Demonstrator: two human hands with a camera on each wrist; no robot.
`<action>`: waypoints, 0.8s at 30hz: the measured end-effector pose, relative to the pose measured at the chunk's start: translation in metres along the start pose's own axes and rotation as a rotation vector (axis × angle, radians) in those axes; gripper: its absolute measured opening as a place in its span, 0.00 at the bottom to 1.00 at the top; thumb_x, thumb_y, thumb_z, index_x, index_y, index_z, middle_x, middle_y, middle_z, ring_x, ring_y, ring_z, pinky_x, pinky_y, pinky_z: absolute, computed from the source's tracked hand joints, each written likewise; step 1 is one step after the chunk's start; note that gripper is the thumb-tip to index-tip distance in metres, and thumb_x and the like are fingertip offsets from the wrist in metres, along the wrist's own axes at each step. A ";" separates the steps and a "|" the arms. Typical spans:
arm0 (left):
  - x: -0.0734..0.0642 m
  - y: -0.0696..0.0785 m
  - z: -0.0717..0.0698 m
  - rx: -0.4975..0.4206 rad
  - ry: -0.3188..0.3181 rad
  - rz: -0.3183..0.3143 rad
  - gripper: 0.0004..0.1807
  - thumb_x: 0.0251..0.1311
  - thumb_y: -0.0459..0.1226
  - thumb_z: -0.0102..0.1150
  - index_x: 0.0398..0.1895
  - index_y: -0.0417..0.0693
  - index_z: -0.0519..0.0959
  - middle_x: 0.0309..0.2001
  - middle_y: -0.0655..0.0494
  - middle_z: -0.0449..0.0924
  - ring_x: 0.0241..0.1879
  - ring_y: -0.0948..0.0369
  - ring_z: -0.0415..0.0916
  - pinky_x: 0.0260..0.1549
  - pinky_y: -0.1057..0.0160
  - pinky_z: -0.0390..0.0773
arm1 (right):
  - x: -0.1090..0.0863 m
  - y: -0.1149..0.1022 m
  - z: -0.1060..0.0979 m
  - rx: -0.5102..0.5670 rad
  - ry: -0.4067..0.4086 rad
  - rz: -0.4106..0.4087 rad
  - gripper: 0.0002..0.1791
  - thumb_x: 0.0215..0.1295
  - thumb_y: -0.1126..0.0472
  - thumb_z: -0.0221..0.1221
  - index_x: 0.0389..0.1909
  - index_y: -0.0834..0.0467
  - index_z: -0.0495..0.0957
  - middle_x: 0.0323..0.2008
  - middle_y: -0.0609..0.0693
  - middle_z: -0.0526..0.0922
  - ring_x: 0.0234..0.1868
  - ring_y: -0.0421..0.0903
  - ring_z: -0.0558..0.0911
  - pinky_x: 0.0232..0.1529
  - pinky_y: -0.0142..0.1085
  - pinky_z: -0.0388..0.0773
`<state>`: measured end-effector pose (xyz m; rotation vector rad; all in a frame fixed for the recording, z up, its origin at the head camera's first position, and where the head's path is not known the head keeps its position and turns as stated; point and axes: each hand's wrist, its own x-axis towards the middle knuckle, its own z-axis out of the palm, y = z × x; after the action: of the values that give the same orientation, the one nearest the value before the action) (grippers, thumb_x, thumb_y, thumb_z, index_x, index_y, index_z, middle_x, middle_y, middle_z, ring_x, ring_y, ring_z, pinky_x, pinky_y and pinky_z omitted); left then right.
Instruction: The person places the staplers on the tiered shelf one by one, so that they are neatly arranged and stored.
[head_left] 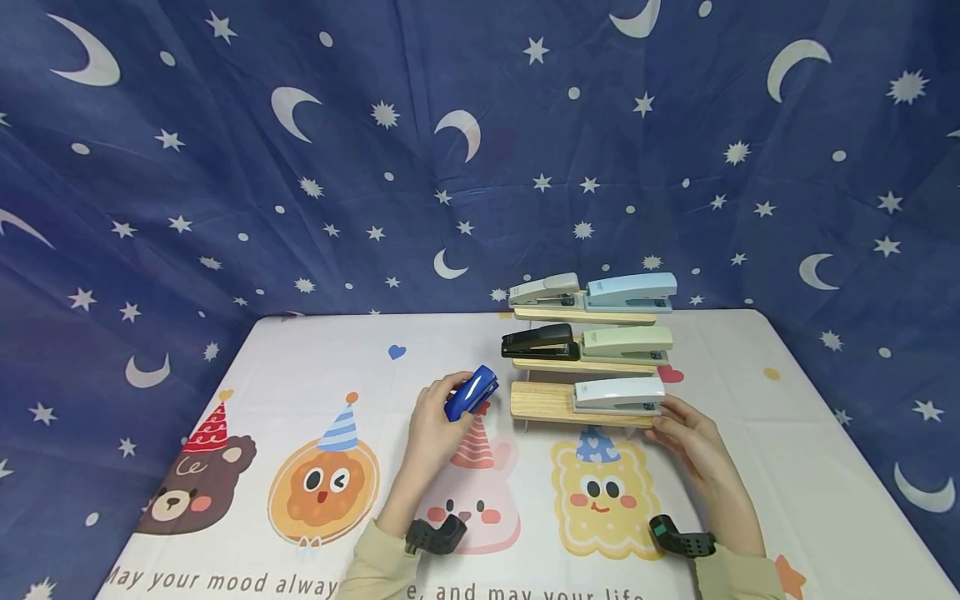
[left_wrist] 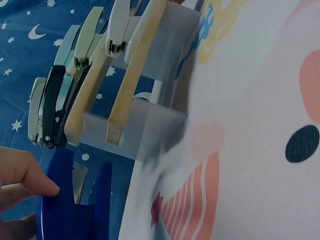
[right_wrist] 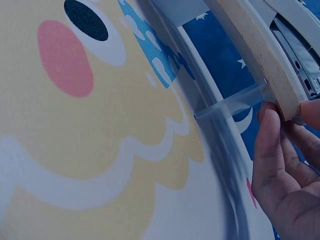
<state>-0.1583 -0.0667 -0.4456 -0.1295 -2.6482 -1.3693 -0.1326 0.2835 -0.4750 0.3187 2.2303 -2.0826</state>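
In the head view my left hand (head_left: 435, 427) grips a blue stapler (head_left: 472, 393) above the cloth, left of a tiered wooden rack. The same blue stapler (left_wrist: 75, 200) shows large in the left wrist view, thumb and fingers around it. My right hand (head_left: 693, 442) pinches the right end of the rack's lowest wooden shelf (head_left: 542, 402); the right wrist view shows fingers and thumb at the shelf end (right_wrist: 287, 95). A white stapler (head_left: 618, 393) lies on that shelf's right half. The middle shelf bears a black stapler (head_left: 540, 342) and a pale green stapler (head_left: 626, 343).
On the top shelf (head_left: 585, 317) sit a grey stapler (head_left: 543, 289) and a light blue stapler (head_left: 632, 290). Clear supports hold up the shelves. A white cartoon-printed tablecloth (head_left: 322, 367) covers the table, with a blue star-and-moon curtain (head_left: 480, 217) behind and beside it.
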 end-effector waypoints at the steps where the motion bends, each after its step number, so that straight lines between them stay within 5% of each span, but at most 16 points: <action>1: 0.000 0.001 0.000 0.001 -0.001 0.006 0.30 0.46 0.27 0.62 0.57 0.54 0.76 0.51 0.49 0.80 0.49 0.51 0.72 0.49 0.46 0.74 | 0.000 0.000 0.000 0.000 -0.001 -0.001 0.34 0.67 0.67 0.52 0.70 0.72 0.51 0.36 0.24 0.76 0.39 0.26 0.79 0.42 0.22 0.78; 24: -0.001 0.024 0.002 0.010 -0.038 0.135 0.29 0.47 0.25 0.60 0.54 0.57 0.78 0.56 0.52 0.80 0.54 0.50 0.72 0.57 0.46 0.67 | 0.001 0.000 -0.001 -0.008 -0.011 -0.015 0.33 0.68 0.67 0.51 0.70 0.73 0.52 0.37 0.25 0.75 0.39 0.26 0.79 0.42 0.22 0.78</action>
<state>-0.1537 -0.0515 -0.4276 -0.3304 -2.6224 -1.3231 -0.1330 0.2842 -0.4754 0.2909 2.2413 -2.0771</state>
